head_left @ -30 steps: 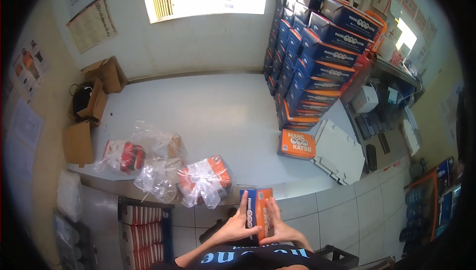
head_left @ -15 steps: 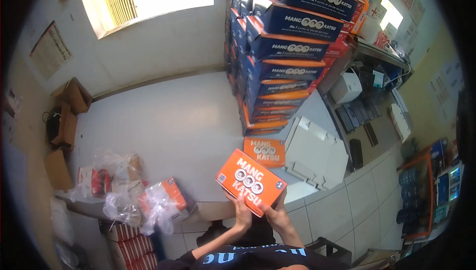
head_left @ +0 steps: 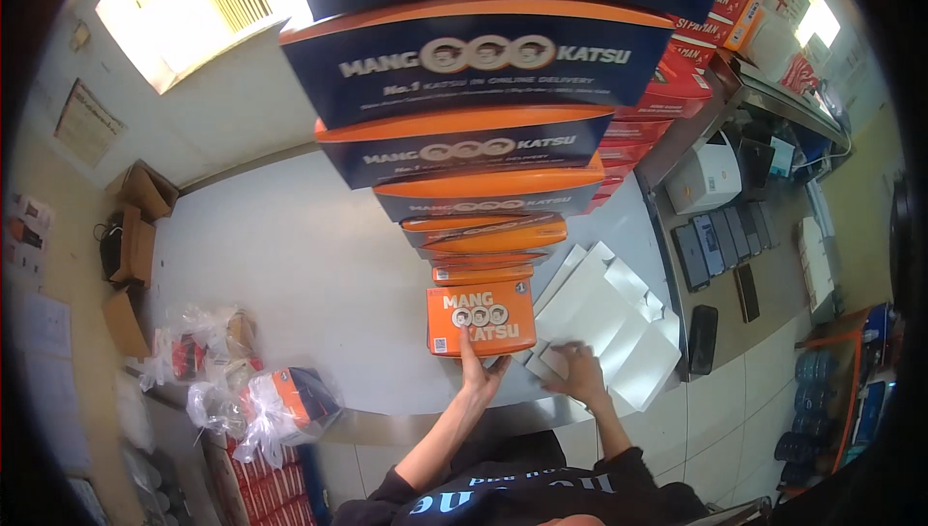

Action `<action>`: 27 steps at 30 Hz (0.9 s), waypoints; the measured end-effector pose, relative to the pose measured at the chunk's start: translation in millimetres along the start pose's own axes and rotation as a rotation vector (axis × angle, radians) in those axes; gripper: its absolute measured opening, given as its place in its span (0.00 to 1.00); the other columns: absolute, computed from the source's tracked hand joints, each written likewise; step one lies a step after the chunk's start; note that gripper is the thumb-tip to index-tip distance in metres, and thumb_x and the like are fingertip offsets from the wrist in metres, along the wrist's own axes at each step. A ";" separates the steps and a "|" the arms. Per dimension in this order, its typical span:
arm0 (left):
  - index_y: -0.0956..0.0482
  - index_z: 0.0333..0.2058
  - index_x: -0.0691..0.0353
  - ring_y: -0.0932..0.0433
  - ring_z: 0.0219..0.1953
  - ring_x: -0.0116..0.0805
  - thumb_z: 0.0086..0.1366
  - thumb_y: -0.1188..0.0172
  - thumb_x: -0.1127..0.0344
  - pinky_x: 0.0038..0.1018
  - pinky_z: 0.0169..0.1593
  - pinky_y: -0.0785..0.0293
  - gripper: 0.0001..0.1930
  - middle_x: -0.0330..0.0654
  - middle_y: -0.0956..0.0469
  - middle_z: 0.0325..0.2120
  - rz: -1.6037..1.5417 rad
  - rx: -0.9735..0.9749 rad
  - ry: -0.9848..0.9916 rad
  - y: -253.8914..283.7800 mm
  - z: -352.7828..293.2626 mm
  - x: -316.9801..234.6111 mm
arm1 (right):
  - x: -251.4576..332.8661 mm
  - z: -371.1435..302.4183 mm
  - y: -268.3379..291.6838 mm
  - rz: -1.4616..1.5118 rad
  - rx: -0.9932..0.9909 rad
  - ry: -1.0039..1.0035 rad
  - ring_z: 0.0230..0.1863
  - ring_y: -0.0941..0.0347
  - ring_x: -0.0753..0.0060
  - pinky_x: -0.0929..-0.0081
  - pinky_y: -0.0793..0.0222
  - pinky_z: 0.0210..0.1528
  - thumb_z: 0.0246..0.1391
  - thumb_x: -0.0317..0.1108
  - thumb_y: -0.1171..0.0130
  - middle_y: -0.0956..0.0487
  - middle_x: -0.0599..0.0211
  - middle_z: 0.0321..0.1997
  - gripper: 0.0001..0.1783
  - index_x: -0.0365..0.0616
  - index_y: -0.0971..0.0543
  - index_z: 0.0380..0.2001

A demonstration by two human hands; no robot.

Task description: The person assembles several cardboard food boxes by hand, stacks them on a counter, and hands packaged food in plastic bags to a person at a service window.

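Note:
My left hand (head_left: 479, 376) grips an orange food box (head_left: 481, 318), thumb on its printed top and fingers beneath its near edge. The box is at the near foot of a tall stack of dark blue and orange boxes (head_left: 474, 154). To the right, my right hand (head_left: 582, 376) is over the near left corner of flat, pale box blanks (head_left: 623, 318). Motion smears its fingers, so I cannot tell whether they hold a sheet.
Plastic-bagged boxes (head_left: 290, 400) lie at the table's near left. Brown cartons (head_left: 135, 246) stand at the left wall. Red boxes (head_left: 677, 91) rise behind the stack. On the right counter are a white machine (head_left: 704, 178), several dark devices (head_left: 720, 241) and a phone (head_left: 704, 337).
My right hand has left the orange box and moved right to the pale blanks. My left hand keeps the box, now close to the stack. The view has shifted, with the stack looming larger.

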State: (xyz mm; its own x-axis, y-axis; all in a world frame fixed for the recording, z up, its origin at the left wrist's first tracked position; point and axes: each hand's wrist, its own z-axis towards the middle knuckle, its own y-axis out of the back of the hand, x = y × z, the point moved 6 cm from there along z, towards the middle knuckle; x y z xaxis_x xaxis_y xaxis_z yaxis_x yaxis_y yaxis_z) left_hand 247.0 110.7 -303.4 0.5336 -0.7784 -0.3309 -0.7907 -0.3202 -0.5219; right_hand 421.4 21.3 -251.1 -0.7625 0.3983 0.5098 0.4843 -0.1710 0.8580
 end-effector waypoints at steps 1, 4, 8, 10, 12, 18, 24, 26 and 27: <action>0.46 0.61 0.50 0.44 0.58 0.42 0.54 0.51 0.28 0.41 0.59 0.40 0.43 0.41 0.46 0.58 -0.025 -0.033 0.042 -4.1 -1.3 1.0 | -9.2 -1.3 -10.5 -0.056 0.163 0.062 0.50 0.34 0.51 0.61 0.34 0.50 0.30 0.46 0.27 0.29 0.58 0.41 0.29 0.50 0.22 0.40; 0.46 0.61 0.49 0.46 0.59 0.41 0.54 0.53 0.27 0.40 0.60 0.43 0.43 0.41 0.46 0.59 0.032 0.019 0.045 -14.4 -4.8 -4.5 | -64.0 11.3 -28.4 -0.004 0.332 0.140 0.48 0.32 0.53 0.64 0.32 0.48 0.33 0.42 0.29 0.31 0.58 0.41 0.28 0.53 0.24 0.43; 0.46 0.61 0.47 0.45 0.59 0.36 0.51 0.51 0.25 0.39 0.61 0.48 0.46 0.40 0.46 0.59 0.120 0.047 0.019 -2.9 -0.7 -6.5 | -80.5 18.6 -30.0 0.332 0.524 0.039 0.41 0.30 0.54 0.62 0.30 0.45 0.33 0.44 0.29 0.35 0.55 0.46 0.34 0.52 0.27 0.47; 0.46 0.61 0.48 0.45 0.59 0.34 0.49 0.50 0.25 0.37 0.61 0.47 0.47 0.40 0.46 0.59 0.092 0.037 -0.010 4.8 6.2 -8.2 | -57.9 15.7 -11.1 0.110 0.224 0.135 0.39 0.31 0.55 0.61 0.30 0.41 0.30 0.45 0.27 0.33 0.54 0.43 0.35 0.48 0.26 0.46; 0.46 0.61 0.49 0.45 0.59 0.33 0.48 0.48 0.25 0.35 0.61 0.47 0.48 0.40 0.46 0.58 0.080 0.044 -0.029 7.2 12.7 -6.5 | -63.6 16.1 -13.6 0.088 0.235 0.081 0.40 0.31 0.56 0.64 0.32 0.43 0.29 0.46 0.25 0.32 0.52 0.45 0.37 0.48 0.25 0.47; 0.57 0.64 0.53 0.47 0.59 0.41 0.43 0.39 0.27 0.37 0.61 0.45 0.58 0.45 0.49 0.58 0.053 0.055 0.081 12.9 -0.8 -3.1 | -87.5 18.8 -25.9 0.387 0.324 0.387 0.43 0.30 0.61 0.70 0.34 0.46 0.39 0.37 0.31 0.20 0.65 0.31 0.15 0.44 0.18 0.33; 0.57 0.65 0.62 0.53 0.67 0.47 0.61 0.44 0.50 0.44 0.66 0.55 0.42 0.50 0.61 0.67 0.432 1.112 0.040 -58.3 -268.8 -84.8 | -87.3 -12.0 60.3 0.140 -0.565 -0.227 0.22 0.26 0.64 0.71 0.34 0.27 0.55 0.30 0.47 0.24 0.56 0.20 0.08 0.37 0.23 0.33; 0.49 0.62 0.65 0.47 0.65 0.45 0.63 0.47 0.51 0.43 0.66 0.55 0.36 0.49 0.53 0.64 0.450 1.384 -0.344 -60.2 -338.2 -133.6 | -48.3 -29.0 94.6 0.272 -0.865 -0.289 0.23 0.25 0.61 0.69 0.32 0.29 0.55 0.30 0.46 0.22 0.56 0.23 0.07 0.38 0.22 0.33; 0.47 0.61 0.65 0.46 0.65 0.46 0.63 0.48 0.52 0.43 0.66 0.56 0.34 0.51 0.50 0.62 0.386 1.463 -0.427 -56.7 -358.4 -146.6 | -36.2 -45.1 110.3 0.290 -1.023 -0.296 0.23 0.26 0.66 0.72 0.33 0.28 0.56 0.31 0.46 0.22 0.59 0.23 0.08 0.38 0.22 0.35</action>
State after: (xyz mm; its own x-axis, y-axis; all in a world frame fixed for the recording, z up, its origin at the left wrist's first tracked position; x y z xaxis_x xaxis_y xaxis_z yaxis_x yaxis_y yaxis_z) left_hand 106.0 49.4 56.5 0.6184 -0.4011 -0.6758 -0.0644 0.8312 -0.5523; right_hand 483.1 -52.6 -172.2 -0.4787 0.3990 0.7821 -0.0595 -0.9035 0.4245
